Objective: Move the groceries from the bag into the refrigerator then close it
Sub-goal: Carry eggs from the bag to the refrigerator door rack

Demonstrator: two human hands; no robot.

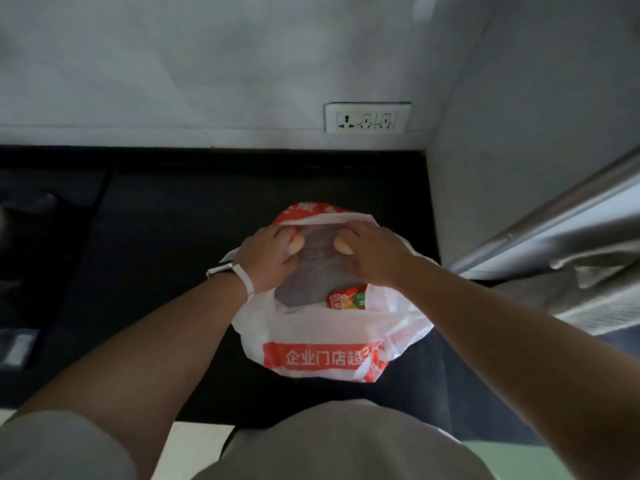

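Your left hand (268, 255) and right hand (372, 252) each curl around a pale egg-like item inside the bag (322, 341). The bag sits centred on the dark worktop (156, 237), refrigerator door (554, 220) at three o'clock.

White-and-red bag (322, 337), black counter (156, 237), perhaps grey refrigerator (554, 209)

bag (322, 341) on counter (156, 237), outlet (367, 118) behind
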